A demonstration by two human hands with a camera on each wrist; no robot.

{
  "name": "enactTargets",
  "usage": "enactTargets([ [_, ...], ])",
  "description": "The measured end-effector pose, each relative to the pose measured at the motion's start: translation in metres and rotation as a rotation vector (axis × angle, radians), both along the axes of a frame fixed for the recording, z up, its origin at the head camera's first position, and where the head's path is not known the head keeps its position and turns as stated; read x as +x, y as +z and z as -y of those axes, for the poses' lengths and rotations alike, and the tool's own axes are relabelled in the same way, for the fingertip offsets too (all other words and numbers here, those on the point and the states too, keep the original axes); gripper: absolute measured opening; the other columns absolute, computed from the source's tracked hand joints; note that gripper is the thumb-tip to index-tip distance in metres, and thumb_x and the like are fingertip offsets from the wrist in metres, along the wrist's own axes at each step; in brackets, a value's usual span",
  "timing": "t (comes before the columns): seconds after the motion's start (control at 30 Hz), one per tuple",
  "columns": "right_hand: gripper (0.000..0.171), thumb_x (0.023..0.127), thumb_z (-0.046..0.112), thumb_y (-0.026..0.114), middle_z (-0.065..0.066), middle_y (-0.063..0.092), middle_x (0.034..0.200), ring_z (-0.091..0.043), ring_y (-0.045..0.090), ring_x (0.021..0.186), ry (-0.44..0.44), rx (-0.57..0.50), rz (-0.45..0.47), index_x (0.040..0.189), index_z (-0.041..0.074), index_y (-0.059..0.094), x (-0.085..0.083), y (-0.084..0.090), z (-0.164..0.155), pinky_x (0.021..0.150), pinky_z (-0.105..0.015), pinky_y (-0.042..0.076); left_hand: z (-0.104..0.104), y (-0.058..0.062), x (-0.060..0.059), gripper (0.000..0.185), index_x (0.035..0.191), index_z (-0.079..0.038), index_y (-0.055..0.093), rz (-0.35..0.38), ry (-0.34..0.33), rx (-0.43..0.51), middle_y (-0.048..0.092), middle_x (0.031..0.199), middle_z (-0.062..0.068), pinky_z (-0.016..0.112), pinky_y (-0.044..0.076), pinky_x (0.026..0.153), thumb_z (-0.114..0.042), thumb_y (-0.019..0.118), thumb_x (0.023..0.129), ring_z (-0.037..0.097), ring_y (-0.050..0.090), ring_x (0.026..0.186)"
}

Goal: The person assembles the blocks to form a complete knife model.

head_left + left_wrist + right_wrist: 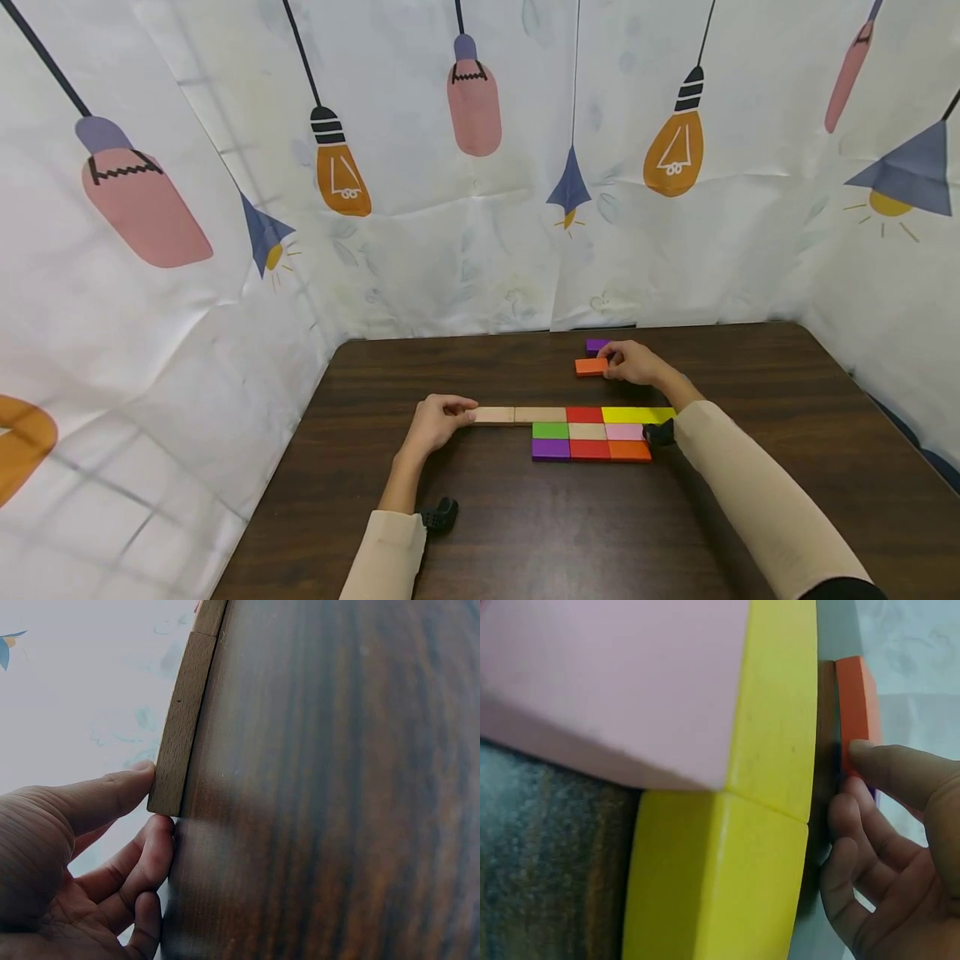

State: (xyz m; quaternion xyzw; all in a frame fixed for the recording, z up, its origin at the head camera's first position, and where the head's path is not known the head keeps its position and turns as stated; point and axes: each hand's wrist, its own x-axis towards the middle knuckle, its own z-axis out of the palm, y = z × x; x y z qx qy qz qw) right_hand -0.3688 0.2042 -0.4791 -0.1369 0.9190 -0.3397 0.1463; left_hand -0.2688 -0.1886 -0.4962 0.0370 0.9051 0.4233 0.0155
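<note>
On the dark table point(750, 400) lies a flat patch of coloured blocks point(588, 433) in three rows. Its far row begins with a plain wooden block point(493, 414) point(180, 727). My left hand point(453, 412) point(112, 825) pinches that block's left end between thumb and curled fingers. Farther back lies a loose orange block point(591, 367) point(855, 697), and my right hand point(618, 362) point(885, 825) grips its right end, thumb on it. A purple block point(597, 344) sits just behind the orange one. In the right wrist view, yellow blocks point(720, 877) and a pink block point(607, 682) fill the foreground.
White sheets printed with lamps point(472, 208) wall in the table at the back and both sides. A black wrist mount point(438, 515) sits at my left sleeve, and another point(660, 432) touches the patch's right edge.
</note>
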Motion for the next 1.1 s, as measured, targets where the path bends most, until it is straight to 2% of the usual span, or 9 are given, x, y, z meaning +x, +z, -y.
enactTargets([
  [0.3,0.032,0.092,0.018,0.065,-0.007,0.059,0.089,-0.018,0.054,0.072,0.045,0.027,-0.038,0.122,0.009,0.06,0.008,0.003,0.003,0.068,-0.03,0.046,0.0,0.0,0.0,0.014,0.098,-0.024,0.077,0.004,0.005,-0.007,0.066,0.083,-0.002,0.029,0.046,0.063,-0.024,0.075,0.084,0.014,0.056,0.073],
  [0.5,0.034,0.091,0.022,0.068,-0.004,0.059,0.087,-0.018,0.053,0.078,0.092,0.007,-0.103,0.122,0.01,0.061,0.021,0.012,0.007,0.071,-0.029,0.046,0.0,0.001,0.0,0.014,0.096,-0.024,0.078,0.008,0.014,-0.003,0.066,0.082,-0.002,0.029,0.046,0.063,-0.024,0.076,0.083,0.014,0.056,0.072],
  [0.67,0.031,0.09,0.025,0.068,-0.001,0.06,0.088,-0.017,0.054,0.081,0.141,-0.015,-0.165,0.118,0.012,0.061,0.041,0.025,0.011,0.071,-0.027,0.048,-0.001,0.001,0.0,0.014,0.097,-0.025,0.077,0.018,0.014,0.005,0.066,0.082,-0.002,0.029,0.046,0.063,-0.024,0.076,0.083,0.014,0.056,0.072],
  [0.83,0.027,0.091,0.025,0.068,0.003,0.059,0.084,-0.014,0.054,0.075,0.19,-0.04,-0.215,0.114,0.014,0.061,0.066,0.035,0.014,0.066,-0.025,0.048,-0.001,0.001,0.0,0.014,0.097,-0.025,0.077,0.011,0.012,0.001,0.066,0.082,-0.002,0.029,0.046,0.063,-0.024,0.075,0.083,0.014,0.056,0.072],
  [1.1,0.027,0.09,0.024,0.069,0.007,0.059,0.083,-0.009,0.053,0.074,0.263,-0.065,-0.252,0.113,0.014,0.062,0.103,0.034,0.02,0.066,-0.022,0.048,0.0,0.0,0.0,0.014,0.097,-0.024,0.077,-0.003,0.0,-0.014,0.066,0.083,-0.002,0.029,0.046,0.064,-0.024,0.075,0.083,0.014,0.056,0.073],
])
